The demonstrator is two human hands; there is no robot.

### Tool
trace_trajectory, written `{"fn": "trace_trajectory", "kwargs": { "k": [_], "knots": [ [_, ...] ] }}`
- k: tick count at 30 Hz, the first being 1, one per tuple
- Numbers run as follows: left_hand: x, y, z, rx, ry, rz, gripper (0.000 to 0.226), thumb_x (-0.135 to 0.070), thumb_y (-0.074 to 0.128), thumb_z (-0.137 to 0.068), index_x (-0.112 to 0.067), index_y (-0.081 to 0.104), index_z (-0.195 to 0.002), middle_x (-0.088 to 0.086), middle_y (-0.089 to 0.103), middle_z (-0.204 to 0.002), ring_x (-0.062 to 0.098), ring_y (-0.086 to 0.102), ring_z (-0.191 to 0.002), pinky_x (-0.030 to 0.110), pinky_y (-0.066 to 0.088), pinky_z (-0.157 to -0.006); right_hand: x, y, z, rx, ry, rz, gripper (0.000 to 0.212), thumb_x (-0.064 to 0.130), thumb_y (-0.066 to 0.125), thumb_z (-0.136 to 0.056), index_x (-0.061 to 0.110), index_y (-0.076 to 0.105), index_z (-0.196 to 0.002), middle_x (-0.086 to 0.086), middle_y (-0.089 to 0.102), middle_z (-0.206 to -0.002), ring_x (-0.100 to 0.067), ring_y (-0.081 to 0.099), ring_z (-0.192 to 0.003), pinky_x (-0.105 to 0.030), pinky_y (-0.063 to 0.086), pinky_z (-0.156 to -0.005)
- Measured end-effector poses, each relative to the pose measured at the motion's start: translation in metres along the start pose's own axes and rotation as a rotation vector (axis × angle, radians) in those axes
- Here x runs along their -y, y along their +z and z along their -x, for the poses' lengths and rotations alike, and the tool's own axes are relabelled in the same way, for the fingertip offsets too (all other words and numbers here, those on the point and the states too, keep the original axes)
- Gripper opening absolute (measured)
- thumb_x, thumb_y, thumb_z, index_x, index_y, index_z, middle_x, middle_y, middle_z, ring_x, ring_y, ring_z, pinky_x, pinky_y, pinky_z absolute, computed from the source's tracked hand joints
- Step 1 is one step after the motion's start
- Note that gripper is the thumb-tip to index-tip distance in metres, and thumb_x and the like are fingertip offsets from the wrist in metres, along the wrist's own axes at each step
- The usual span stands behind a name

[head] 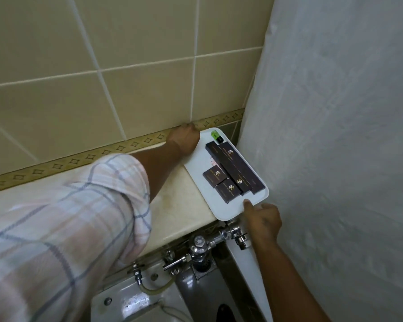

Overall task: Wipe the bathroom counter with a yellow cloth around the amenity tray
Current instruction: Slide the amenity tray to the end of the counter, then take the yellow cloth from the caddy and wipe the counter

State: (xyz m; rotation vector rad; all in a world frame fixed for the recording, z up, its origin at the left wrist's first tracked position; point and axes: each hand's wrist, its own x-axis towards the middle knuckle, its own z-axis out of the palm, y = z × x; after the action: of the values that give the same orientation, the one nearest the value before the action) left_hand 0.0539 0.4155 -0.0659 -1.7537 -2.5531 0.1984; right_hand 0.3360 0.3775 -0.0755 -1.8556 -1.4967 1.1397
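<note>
The white tray [221, 211] sat at the worktop's [177, 205] right end, sticking out over the front edge. My left hand [184, 141] held its far corner at eleven o'clock, closed on it. My right hand [262, 219] pinched the near rim at five o'clock. I saw no yellow cloth. One hard push might have tipped the dark boxes [228, 177] off.
</note>
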Motion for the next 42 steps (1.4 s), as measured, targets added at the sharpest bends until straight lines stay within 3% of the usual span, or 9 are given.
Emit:
{"fn": "trace_trajectory", "kwargs": {
  "k": [4, 9, 17, 23, 27, 33, 37, 40, 42],
  "knots": [
    [0.033, -0.004, 0.059, -0.061, -0.012, 0.035, 0.051, -0.038, 0.054, -0.087, -0.007, 0.047, -0.127, 0.016, 0.054, -0.126, 0.035, 0.051, -0.114, 0.044, 0.046, -0.087, 0.027, 0.011, 0.009, 0.033, -0.313, 0.268, 0.058, 0.038, 0.068, -0.083, 0.004, 0.053, -0.127, -0.018, 0.059, -0.122, -0.037, 0.057, -0.113, -0.047, 0.051, -0.094],
    [0.105, -0.024, 0.182, -0.134, -0.191, -0.031, 0.079, -0.065, 0.037, -0.083, -0.013, 0.034, -0.142, 0.014, 0.043, -0.144, 0.033, 0.041, -0.129, 0.047, 0.038, -0.101, 0.095, 0.078, 0.069, 0.234, -0.714, 0.546, 0.077, 0.052, 0.053, -0.089, 0.005, 0.033, -0.146, -0.018, 0.039, -0.151, -0.034, 0.036, -0.139, -0.045, 0.032, -0.114],
    [0.190, -0.038, 0.440, -0.067, -0.745, 0.022, 0.086, -0.072, 0.025, -0.084, -0.016, 0.025, -0.150, 0.015, 0.033, -0.153, 0.033, 0.030, -0.139, 0.048, 0.031, -0.108, 0.145, 0.192, 0.278, 0.640, -1.277, 0.613, 0.069, 0.050, 0.055, -0.088, 0.008, 0.038, -0.139, -0.015, 0.046, -0.142, -0.032, 0.041, -0.133, -0.042, 0.037, -0.107],
    [0.160, -0.008, 0.612, -0.035, -1.169, 0.165, 0.077, -0.061, 0.034, -0.089, -0.014, 0.028, -0.149, 0.015, 0.036, -0.150, 0.032, 0.034, -0.136, 0.045, 0.034, -0.107, 0.108, 0.248, 0.462, 1.133, -1.545, 0.687, 0.060, 0.046, 0.057, -0.089, 0.008, 0.048, -0.134, -0.015, 0.053, -0.135, -0.033, 0.050, -0.125, -0.042, 0.046, -0.100],
    [0.115, 0.019, 0.671, 0.007, -1.413, 0.281, 0.067, -0.052, 0.037, -0.091, -0.010, 0.033, -0.143, 0.012, 0.045, -0.140, 0.030, 0.044, -0.124, 0.042, 0.040, -0.101, 0.060, 0.261, 0.540, 1.336, -1.657, 0.925, 0.047, 0.037, 0.066, -0.080, 0.010, 0.059, -0.117, -0.015, 0.059, -0.125, -0.033, 0.057, -0.117, -0.038, 0.050, -0.092],
    [0.103, 0.038, 0.689, 0.085, -1.638, 0.424, 0.077, -0.052, 0.054, -0.082, -0.009, 0.031, -0.141, 0.011, 0.041, -0.139, 0.030, 0.039, -0.128, 0.043, 0.042, -0.097, 0.012, 0.269, 0.550, 1.179, -1.616, 1.042, 0.061, 0.043, 0.076, -0.070, 0.010, 0.058, -0.119, -0.012, 0.060, -0.120, -0.032, 0.059, -0.113, -0.038, 0.049, -0.089],
    [0.121, 0.041, 0.692, 0.094, -1.676, 0.543, 0.086, -0.052, 0.065, -0.071, -0.008, 0.032, -0.137, 0.010, 0.044, -0.134, 0.032, 0.041, -0.124, 0.041, 0.044, -0.093, 0.007, 0.278, 0.550, 1.236, -1.557, 1.066, 0.058, 0.042, 0.076, -0.074, 0.005, 0.062, -0.117, -0.014, 0.064, -0.124, -0.029, 0.061, -0.114, -0.035, 0.049, -0.089],
    [0.140, 0.039, 0.703, 0.155, -1.675, 0.643, 0.078, -0.055, 0.069, -0.061, -0.011, 0.046, -0.120, 0.013, 0.059, -0.120, 0.034, 0.055, -0.111, 0.036, 0.047, -0.083, 0.003, 0.279, 0.550, 1.383, -1.468, 1.071, 0.051, 0.034, 0.065, -0.087, 0.004, 0.058, -0.128, -0.017, 0.057, -0.136, -0.030, 0.054, -0.125, -0.036, 0.044, -0.100],
    [0.147, 0.037, 0.705, 0.216, -1.651, 0.674, 0.070, -0.058, 0.067, -0.058, -0.015, 0.055, -0.112, 0.012, 0.066, -0.110, 0.033, 0.061, -0.104, 0.032, 0.048, -0.076, 0.003, 0.276, 0.547, 1.417, -1.415, 1.026, 0.040, 0.028, 0.057, -0.091, 0.004, 0.060, -0.123, -0.017, 0.058, -0.134, -0.031, 0.055, -0.123, -0.035, 0.044, -0.099]
  ]
}}
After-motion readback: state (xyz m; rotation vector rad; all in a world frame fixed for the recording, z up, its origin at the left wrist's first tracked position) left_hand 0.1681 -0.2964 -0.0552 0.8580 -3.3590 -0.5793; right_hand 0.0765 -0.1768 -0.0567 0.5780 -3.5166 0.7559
